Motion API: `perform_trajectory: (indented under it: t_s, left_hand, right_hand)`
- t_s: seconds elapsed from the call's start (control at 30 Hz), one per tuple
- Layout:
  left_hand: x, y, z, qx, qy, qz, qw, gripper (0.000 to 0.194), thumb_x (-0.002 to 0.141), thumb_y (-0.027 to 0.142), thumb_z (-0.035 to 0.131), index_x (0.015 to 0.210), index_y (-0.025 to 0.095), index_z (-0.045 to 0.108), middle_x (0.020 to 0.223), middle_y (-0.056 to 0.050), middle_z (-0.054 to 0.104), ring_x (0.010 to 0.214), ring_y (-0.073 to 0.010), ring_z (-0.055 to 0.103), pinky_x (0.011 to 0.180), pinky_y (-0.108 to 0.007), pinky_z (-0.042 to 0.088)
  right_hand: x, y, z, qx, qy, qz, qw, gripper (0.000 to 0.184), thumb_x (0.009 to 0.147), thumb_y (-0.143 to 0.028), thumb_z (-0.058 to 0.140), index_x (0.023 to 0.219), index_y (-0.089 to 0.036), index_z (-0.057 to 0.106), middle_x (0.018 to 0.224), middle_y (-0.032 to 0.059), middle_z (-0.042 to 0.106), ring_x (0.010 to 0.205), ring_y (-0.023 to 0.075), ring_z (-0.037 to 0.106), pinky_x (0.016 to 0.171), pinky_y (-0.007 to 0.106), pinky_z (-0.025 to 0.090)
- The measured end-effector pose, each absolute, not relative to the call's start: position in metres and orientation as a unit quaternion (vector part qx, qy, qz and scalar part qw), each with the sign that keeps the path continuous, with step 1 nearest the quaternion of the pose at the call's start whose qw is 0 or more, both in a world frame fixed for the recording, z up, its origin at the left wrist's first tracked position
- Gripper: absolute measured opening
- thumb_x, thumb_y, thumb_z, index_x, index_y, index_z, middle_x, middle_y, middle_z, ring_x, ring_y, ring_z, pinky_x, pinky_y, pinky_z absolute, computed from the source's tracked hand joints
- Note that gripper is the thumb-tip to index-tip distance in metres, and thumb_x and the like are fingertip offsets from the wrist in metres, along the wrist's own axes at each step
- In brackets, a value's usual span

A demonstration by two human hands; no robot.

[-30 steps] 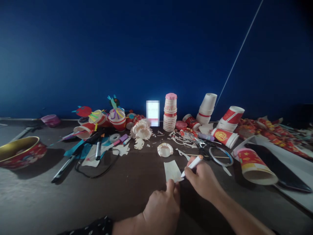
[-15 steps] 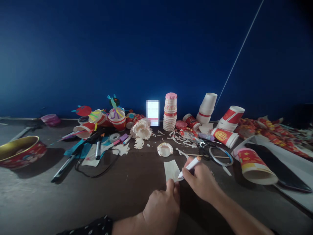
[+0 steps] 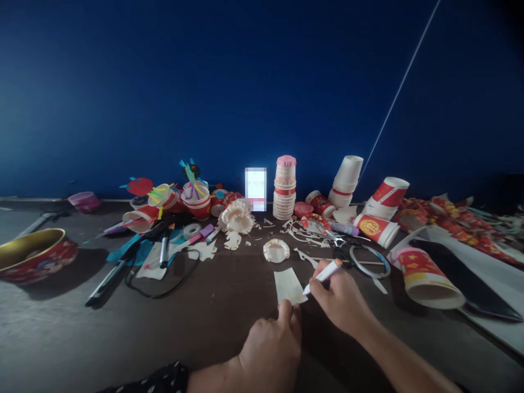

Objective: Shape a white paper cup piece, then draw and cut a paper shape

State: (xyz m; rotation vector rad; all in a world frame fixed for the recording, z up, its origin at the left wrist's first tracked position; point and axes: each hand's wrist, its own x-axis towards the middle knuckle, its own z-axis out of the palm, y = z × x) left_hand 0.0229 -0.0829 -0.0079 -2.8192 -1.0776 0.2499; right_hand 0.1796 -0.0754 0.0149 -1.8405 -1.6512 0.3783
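My right hand (image 3: 341,300) is closed round a white marker (image 3: 323,277) with an orange end, tilted with its tip down at the right edge of a small pale piece of paper (image 3: 287,285). The paper lies flat on the dark table. My left hand (image 3: 272,341) presses on the paper's near edge, its fingers curled and thumb and index close together. Just beyond the paper sits a white ring-shaped paper-cup piece (image 3: 277,251) with a rolled rim.
Scissors (image 3: 341,248) and a tape roll (image 3: 370,261) lie right of centre. A red paper cup (image 3: 429,278) lies beside a dark phone (image 3: 466,281). Behind stand stacked cups (image 3: 285,191). Leftward are a black-and-white pen (image 3: 107,281), cup crafts (image 3: 196,199) and a red-and-gold bowl (image 3: 36,254).
My right hand has shifted slightly to the right with the marker, its tip moving from over the paper to the right edge. My left hand stays in place.
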Motion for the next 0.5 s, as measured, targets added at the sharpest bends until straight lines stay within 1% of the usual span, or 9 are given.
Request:
perform_trajectory:
  t_s: [0.13, 0.33, 0.5]
  left_hand:
    - [0.024, -0.082, -0.005, -0.931, -0.35, 0.084, 0.056, 0.04, 0.084, 0.016, 0.042, 0.124, 0.011, 0.042, 0.095, -0.014, 0.053, 0.053, -0.0142, 0.06, 0.044, -0.024, 0.048]
    - [0.025, -0.082, 0.003, -0.929, -0.354, 0.098, 0.044, 0.037, 0.084, 0.015, 0.04, 0.12, 0.011, 0.046, 0.092, -0.013, 0.053, 0.053, -0.0137, 0.059, 0.044, -0.022, 0.046]
    - [0.025, -0.083, -0.003, -0.929, -0.358, 0.073, 0.052, 0.038, 0.084, 0.015, 0.043, 0.121, 0.012, 0.045, 0.093, -0.013, 0.053, 0.053, -0.0133, 0.059, 0.044, -0.022, 0.047]
  right_hand:
    - [0.179, -0.076, 0.013, -0.672, -0.631, 0.174, 0.346, 0.015, 0.078, -0.03, 0.042, 0.067, -0.021, 0.046, 0.056, -0.0016, 0.057, 0.052, 0.0138, 0.052, 0.052, 0.024, 0.035]
    - [0.176, -0.077, 0.011, -0.665, -0.643, 0.182, 0.333, 0.016, 0.079, -0.031, 0.042, 0.067, -0.021, 0.047, 0.056, -0.0016, 0.057, 0.053, 0.014, 0.053, 0.052, 0.024, 0.035]
    - [0.176, -0.075, 0.009, -0.662, -0.645, 0.187, 0.333, 0.015, 0.08, -0.031, 0.041, 0.069, -0.021, 0.047, 0.058, -0.0016, 0.058, 0.054, 0.0144, 0.054, 0.053, 0.024, 0.036]
